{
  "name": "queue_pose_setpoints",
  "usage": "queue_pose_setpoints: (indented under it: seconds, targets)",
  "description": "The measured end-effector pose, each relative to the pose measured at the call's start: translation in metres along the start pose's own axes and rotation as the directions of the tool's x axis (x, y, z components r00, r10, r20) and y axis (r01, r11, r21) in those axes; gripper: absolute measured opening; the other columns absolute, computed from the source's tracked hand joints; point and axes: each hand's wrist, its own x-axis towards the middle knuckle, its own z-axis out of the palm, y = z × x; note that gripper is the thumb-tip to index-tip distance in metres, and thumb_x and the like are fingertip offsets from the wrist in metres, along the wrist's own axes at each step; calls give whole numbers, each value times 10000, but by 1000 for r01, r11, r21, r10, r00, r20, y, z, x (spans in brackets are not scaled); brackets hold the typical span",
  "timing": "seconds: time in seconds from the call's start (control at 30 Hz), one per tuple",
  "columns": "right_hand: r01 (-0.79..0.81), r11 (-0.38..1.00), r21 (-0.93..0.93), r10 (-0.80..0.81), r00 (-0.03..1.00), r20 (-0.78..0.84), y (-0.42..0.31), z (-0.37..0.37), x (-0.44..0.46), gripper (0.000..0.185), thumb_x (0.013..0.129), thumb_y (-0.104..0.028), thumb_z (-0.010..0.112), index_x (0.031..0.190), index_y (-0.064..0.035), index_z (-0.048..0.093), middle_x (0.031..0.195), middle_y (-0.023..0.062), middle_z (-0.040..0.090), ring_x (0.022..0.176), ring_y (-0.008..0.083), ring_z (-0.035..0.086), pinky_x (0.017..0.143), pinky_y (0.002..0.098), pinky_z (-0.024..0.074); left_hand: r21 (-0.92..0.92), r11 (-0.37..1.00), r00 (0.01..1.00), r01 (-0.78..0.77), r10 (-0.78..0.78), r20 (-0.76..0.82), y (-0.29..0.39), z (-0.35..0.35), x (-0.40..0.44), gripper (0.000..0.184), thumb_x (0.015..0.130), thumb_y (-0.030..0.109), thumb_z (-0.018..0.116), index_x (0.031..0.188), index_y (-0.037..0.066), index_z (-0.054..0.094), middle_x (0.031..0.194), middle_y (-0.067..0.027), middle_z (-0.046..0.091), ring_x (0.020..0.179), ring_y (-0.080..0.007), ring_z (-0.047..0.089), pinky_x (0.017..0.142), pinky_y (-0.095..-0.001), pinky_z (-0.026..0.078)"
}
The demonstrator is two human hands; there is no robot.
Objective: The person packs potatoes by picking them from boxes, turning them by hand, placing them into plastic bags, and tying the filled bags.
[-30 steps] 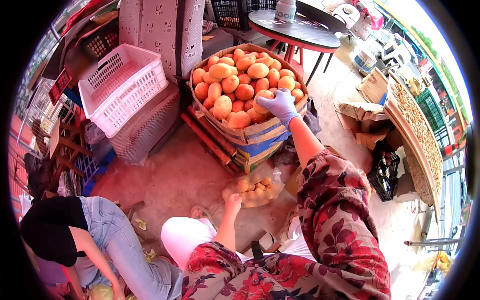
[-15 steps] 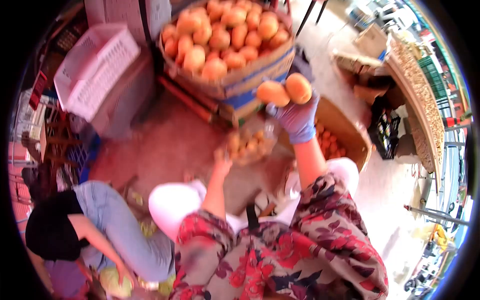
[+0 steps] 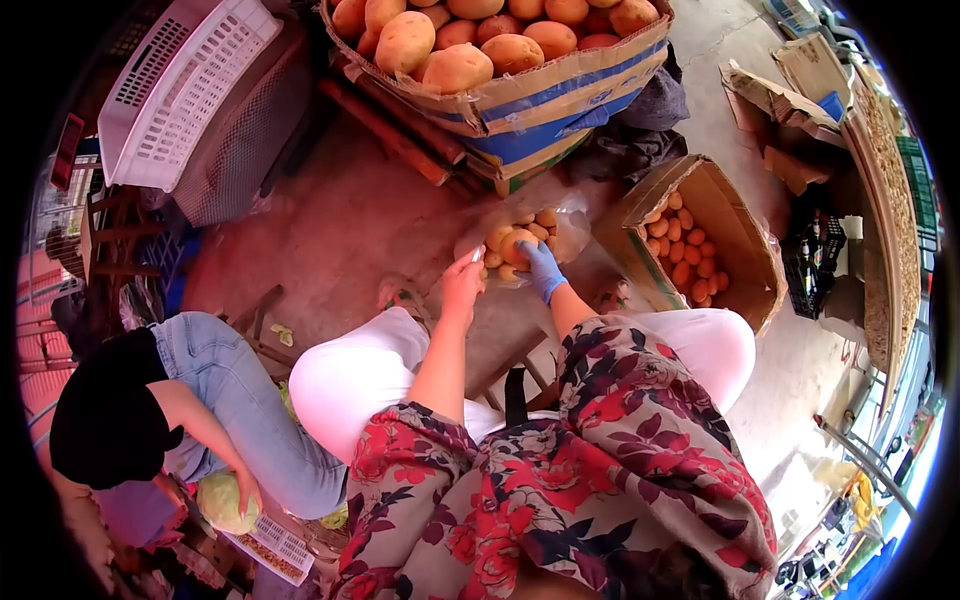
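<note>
My left hand [image 3: 464,284], bare, is closed on the rim of a clear plastic bag [image 3: 572,226] that holds several orange-yellow fruits. In a blue glove, my right hand [image 3: 541,270] grips an orange fruit [image 3: 516,246] at the mouth of the bag. Beyond the bag stands a large taped carton [image 3: 540,100] heaped with bigger orange fruits [image 3: 456,66]. To the right, an open cardboard box [image 3: 735,215] holds several smaller orange-red fruits [image 3: 690,250].
White crates [image 3: 190,90] are stacked at the upper left. A co-worker in a black top [image 3: 110,410] bends at the lower left, a hand on a pale green cabbage [image 3: 226,502]. A black crate [image 3: 812,262] and a tray of small brown pieces [image 3: 890,200] are at the right.
My right hand has come down from the big carton to the bag, carrying fruit. The view has tilted down, so the carton sits higher and the box at the right shows more.
</note>
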Motion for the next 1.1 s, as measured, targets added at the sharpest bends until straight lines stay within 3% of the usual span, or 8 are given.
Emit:
queue_pose_setpoints:
  seconds: [0.23,0.3,0.47,0.57,0.67,0.77,0.8,1.1]
  targets:
    - [125,243,-962,-674,735,-75,-27,-37,1,406,684,-196,665,1037,-41,539,1016,166,557,1025,302,493,894,411,373,-126,992,1000,5,-5,0,10,10,1,285,822,83,525,1081,33,632,569,57,385,449,-51,314,438,-228,322]
    - [360,-4,-933,-902,401,158,-41,-51,6,522,620,-183,674,1100,-55,513,1131,175,497,1038,356,451,904,441,332,-157,988,1000,-6,7,1,11,11,0,273,824,84,529,1068,30,637,554,62,357,440,-52,291,434,-232,308]
    - [299,-115,-947,-893,388,230,-71,-52,-21,741,609,-183,721,1253,-22,389,1187,186,453,1054,332,454,941,454,301,-114,994,997,1,-10,-79,14,11,-7,266,813,79,544,1055,25,640,511,66,343,428,-56,287,434,-234,320]
    - [-324,114,-939,-545,770,-332,-53,-64,-2,595,670,-205,702,1182,6,484,1070,214,543,960,324,545,904,418,362,-113,994,997,1,-9,-71,5,-1,-8,255,809,84,552,1038,18,642,513,58,364,425,-59,290,435,-232,325]
    - [-162,-56,-985,-27,987,-161,-47,-105,15,357,743,-289,630,971,-15,633,823,150,620,757,276,597,712,371,470,-99,995,998,-6,0,-66,5,-3,-11,228,813,92,552,1005,8,641,533,46,391,431,-63,302,451,-227,327]
    - [-286,631,-721,235,956,-174,-68,-89,-17,294,806,-294,547,744,-34,667,654,98,603,631,220,573,563,355,466,-147,988,998,-55,49,-45,1,-9,-6,197,821,110,554,965,2,633,558,37,410,457,-67,331,477,-221,327]
    - [-80,381,-921,-13,996,-92,-57,-102,4,346,842,-325,504,706,-39,643,664,69,608,615,181,538,576,333,441,-175,981,997,-79,73,-38,0,-12,-3,188,824,118,556,951,0,630,567,34,415,468,-68,344,487,-219,326]
    - [326,937,-127,-278,914,296,-105,-20,-107,297,870,-243,502,666,-32,544,620,62,541,573,162,516,592,290,437,-161,981,949,-111,152,276,41,3,-62,371,914,320,497,1016,-25,588,633,35,452,584,-71,397,591,-206,360]
